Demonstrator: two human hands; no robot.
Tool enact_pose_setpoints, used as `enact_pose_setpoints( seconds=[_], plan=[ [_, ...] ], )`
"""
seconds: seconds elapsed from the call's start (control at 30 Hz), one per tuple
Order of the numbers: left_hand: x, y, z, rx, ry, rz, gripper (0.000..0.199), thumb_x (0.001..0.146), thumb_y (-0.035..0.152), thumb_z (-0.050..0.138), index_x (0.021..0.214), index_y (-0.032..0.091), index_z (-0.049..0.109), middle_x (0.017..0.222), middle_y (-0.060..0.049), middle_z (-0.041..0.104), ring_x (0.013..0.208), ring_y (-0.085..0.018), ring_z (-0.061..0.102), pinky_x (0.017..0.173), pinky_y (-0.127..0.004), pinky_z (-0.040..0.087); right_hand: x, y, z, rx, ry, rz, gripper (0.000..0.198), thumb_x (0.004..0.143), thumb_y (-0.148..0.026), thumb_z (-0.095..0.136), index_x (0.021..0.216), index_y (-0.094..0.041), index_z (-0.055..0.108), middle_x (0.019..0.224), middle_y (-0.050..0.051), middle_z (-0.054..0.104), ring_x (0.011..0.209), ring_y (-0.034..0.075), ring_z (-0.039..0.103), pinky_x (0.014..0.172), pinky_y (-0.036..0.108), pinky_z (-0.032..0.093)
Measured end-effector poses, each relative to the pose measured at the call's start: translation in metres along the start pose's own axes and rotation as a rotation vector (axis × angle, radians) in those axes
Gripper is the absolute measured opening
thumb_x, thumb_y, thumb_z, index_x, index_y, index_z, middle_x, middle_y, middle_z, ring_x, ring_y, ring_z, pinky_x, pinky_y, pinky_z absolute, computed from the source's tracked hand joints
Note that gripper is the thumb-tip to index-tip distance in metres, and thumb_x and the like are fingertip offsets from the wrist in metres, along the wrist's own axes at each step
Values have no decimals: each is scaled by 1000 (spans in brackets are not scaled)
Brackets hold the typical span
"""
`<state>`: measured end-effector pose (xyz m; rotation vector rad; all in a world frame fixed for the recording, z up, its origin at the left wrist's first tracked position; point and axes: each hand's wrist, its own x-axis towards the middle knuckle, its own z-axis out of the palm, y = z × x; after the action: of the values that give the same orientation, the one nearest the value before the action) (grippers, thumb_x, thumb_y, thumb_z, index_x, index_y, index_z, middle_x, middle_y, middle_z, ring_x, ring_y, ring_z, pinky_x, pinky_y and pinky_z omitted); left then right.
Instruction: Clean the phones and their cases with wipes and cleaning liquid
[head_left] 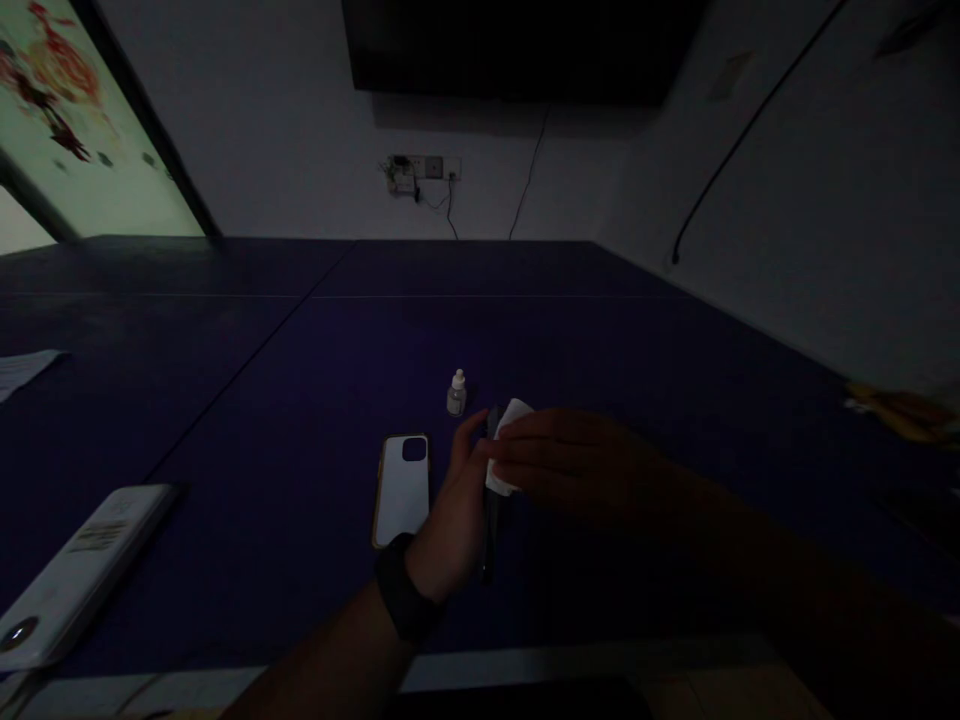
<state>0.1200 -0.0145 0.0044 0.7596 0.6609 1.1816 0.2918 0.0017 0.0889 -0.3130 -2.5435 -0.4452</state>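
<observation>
My left hand, with a dark watch on its wrist, grips a thin dark phone held on edge. My right hand presses a folded white wipe against the phone's right-hand face. Its fingers lie over the wipe and cover part of it. Just left of my left hand, a phone case with a pale back, brownish rim and camera cutout lies on the table. Beyond my hands stands a small clear dropper bottle with a white cap. Dim light hides the phone's details.
The dark blue table runs back to a wall. A long white device lies at the left front, near some paper. At the right edge is a yellowish item. Sockets and a large screen are on the wall.
</observation>
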Motion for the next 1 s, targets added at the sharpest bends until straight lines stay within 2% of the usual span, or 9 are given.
enact_pose_setpoints(
  seconds=[0.17, 0.27, 0.37, 0.57, 0.73, 0.87, 1.0],
  plan=[
    [-4, 1, 0, 67, -13, 25, 57, 94, 54, 63, 141, 25, 51, 138, -9, 63, 124, -24, 60, 108, -38, 41, 4, 4, 1, -87, 19, 0, 16, 101, -15, 54, 106, -18, 68, 104, 7, 73, 102, 21, 66, 88, 35, 59],
    [-5, 3, 2, 67, -15, -5, 58, 94, 56, 61, 142, 26, 49, 138, -9, 63, 123, -24, 61, 106, -37, 43, 6, 1, 3, -73, -4, -1, 18, 102, -16, 51, 100, -20, 69, 98, 4, 71, 95, 19, 65, 87, 31, 58],
    [-6, 6, 4, 68, -24, -38, 59, 95, 57, 58, 144, 26, 47, 136, -9, 63, 121, -24, 62, 104, -36, 44, 6, 1, 3, -70, -53, 10, 19, 101, -16, 51, 96, -21, 69, 97, 3, 71, 94, 20, 64, 87, 32, 58],
    [-8, 8, 8, 59, -1, -22, 57, 96, 53, 58, 143, 22, 47, 132, -10, 66, 121, -24, 62, 105, -36, 43, 7, 5, 2, -99, -22, 33, 26, 103, -18, 45, 102, -26, 69, 101, 2, 72, 94, 19, 65, 88, 32, 58],
    [-6, 6, 7, 33, 2, -29, 55, 94, 51, 63, 140, 23, 50, 132, -10, 66, 120, -26, 63, 102, -38, 46, 10, -2, 0, -27, -91, 21, 26, 103, -18, 46, 96, -26, 69, 99, 1, 72, 93, 19, 67, 85, 31, 58],
    [-6, 7, 6, 51, 7, 10, 51, 96, 49, 59, 139, 21, 52, 128, -9, 67, 122, -24, 61, 106, -35, 42, 7, 0, 1, -92, -26, 47, 23, 103, -15, 46, 106, -21, 68, 105, 5, 73, 95, 21, 65, 85, 34, 58],
    [-7, 6, 5, 24, 2, -45, 55, 95, 54, 60, 139, 23, 51, 125, -8, 68, 112, -22, 65, 97, -34, 47, 5, -5, 4, -3, 1, 15, 21, 105, -17, 48, 101, -18, 68, 99, 4, 74, 90, 18, 65, 81, 30, 58]
  ],
)
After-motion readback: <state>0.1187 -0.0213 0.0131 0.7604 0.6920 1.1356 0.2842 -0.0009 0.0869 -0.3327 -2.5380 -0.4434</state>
